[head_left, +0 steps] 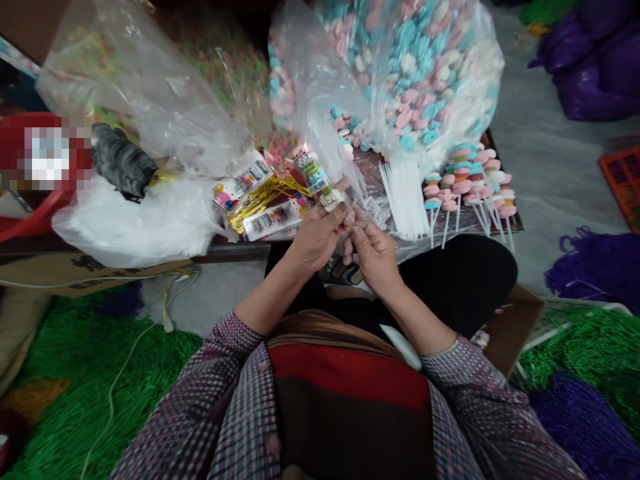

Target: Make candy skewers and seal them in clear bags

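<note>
My left hand [319,235] and my right hand [374,253] meet in front of me, both closed in a pinch on a small clear packet with a printed label [315,175] that sticks up from the left fingers. A bit of gold twist tie shows between the fingertips. Just left of the hands lie gold twist ties [263,193] and more labelled packets [273,219]. To the right lie white sticks [405,200] and finished candy skewers [467,183] in pink, blue and white.
A big clear bag of pink, blue and white candies [425,73] stands behind the hands; another clear bag [145,87] sits at the left over a white bag [130,223]. A red tub [30,193] is far left. Green [90,373] and purple [595,267] fringe covers the floor.
</note>
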Demonstrator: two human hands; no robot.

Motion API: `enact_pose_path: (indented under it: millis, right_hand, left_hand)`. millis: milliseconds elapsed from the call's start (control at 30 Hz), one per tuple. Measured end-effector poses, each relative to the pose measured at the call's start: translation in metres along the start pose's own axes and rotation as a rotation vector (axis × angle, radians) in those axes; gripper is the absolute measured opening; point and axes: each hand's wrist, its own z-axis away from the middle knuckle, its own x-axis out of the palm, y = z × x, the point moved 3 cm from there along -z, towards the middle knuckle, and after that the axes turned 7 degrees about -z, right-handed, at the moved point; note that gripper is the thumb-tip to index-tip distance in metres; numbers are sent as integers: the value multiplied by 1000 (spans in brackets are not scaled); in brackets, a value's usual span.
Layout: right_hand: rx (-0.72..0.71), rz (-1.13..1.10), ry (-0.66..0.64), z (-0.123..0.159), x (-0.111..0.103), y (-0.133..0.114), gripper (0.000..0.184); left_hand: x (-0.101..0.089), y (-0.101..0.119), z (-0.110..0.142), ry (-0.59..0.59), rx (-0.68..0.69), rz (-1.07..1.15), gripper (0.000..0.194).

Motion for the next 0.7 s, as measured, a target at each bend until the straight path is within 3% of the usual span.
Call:
enact_pose_path:
  millis: [133,233,333,400,467,500,600,667,700]
  right_hand:
    - [19,-43,19,1,4,5,37]
    - [65,-20,-54,-2,-1,4,41]
    - [89,165,-204,-10,-20,-14,44]
    - [-14,272,-119,-18,-40,-36,38]
    - [-97,219,1,-23,-55,-56,35]
    - [-92,156,-7,-24,-57,-63,41]
    - [82,-51,-218,-21,-45,-67,70]
    - [185,-114,-308,-16,-32,-63,75]
    - [192,-114,-305,-15,-26,-59,71]
  left_hand:
    - [4,-11,3,-69,-57,7,47]
    - [0,-15,2,-80,-65,14,37]
    - [-8,-10,0,-56,-23,49,20]
    - [-10,-5,3,-82,-4,74,22]
    - [-3,-5,11,-240,-68,124,27]
    - [3,-7,17,-367,-130,166,31]
    - [26,-16,38,-769,-325,295,44]
    - [34,-20,44,-895,-355,322,47]
    - [34,-21,44,-891,-338,297,47]
